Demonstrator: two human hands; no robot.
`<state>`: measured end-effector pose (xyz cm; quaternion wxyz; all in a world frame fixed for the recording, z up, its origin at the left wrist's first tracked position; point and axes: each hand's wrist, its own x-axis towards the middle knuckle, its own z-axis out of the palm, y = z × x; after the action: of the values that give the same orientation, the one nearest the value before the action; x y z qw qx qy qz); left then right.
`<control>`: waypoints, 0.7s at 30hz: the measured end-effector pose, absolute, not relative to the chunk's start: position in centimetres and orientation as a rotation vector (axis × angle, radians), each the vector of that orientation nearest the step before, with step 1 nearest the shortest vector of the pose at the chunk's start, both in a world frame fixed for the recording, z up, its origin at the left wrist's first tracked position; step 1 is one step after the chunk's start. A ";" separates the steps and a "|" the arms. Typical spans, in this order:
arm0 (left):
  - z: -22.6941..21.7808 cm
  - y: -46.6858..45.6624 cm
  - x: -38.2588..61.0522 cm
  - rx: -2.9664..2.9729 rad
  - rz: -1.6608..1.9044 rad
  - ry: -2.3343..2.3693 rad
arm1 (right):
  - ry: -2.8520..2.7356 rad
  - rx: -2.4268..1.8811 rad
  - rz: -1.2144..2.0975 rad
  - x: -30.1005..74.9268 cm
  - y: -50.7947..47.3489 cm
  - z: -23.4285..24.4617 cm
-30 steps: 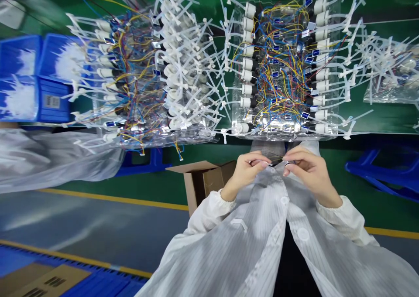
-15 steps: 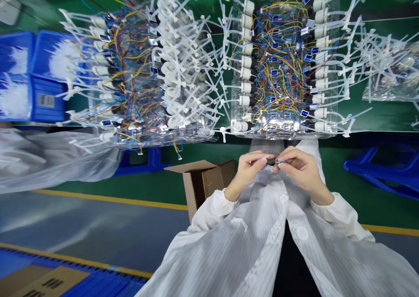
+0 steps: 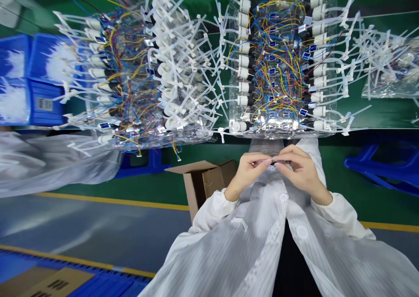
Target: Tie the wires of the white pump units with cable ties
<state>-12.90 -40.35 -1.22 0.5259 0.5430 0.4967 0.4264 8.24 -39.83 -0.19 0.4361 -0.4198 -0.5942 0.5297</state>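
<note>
My left hand (image 3: pixel 249 171) and my right hand (image 3: pixel 299 170) meet in front of my chest. Their fingertips pinch a small, thin dark part (image 3: pixel 273 161), too small to identify. Just beyond the hands lies a clear plastic bag of wired assemblies (image 3: pixel 281 66), packed with white cylindrical fittings, coloured wires and white cable ties. Its near edge sits a little above my fingers, not touching them. A second bag of the same kind (image 3: pixel 147 79) lies to its left. My white striped cleanroom coat (image 3: pixel 242 240) fills the lower frame.
A brown cardboard box (image 3: pixel 203 181) stands open left of my hands. Blue bins of white cable ties (image 3: pixel 42 100) are at far left, a further bag (image 3: pixel 389 66) at right, and a blue stand (image 3: pixel 379 168) lower right. A white-sleeved arm (image 3: pixel 49 162) lies at left.
My fingers have shifted on the small dark part, which now lies more level between my hands. My view has drifted slightly, moving the bags up and left.
</note>
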 end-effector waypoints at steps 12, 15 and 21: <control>-1.2 -40.1 -12.4 1.264 1.036 1.211 | -1.648 -1.043 1.045 8.2 -39.4 -0.4; -1.9 -40.3 -12.3 1.140 1.035 1.218 | -1.469 -1.073 1.213 8.1 -39.5 -0.5; -4.5 -41.4 -11.5 0.780 1.039 1.152 | -0.899 -0.922 1.710 7.2 -39.4 -0.8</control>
<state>-11.52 -41.42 -4.46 0.6463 0.3430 0.5062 0.4565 7.24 -39.45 -0.84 0.4800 -0.3779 -0.3684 0.7008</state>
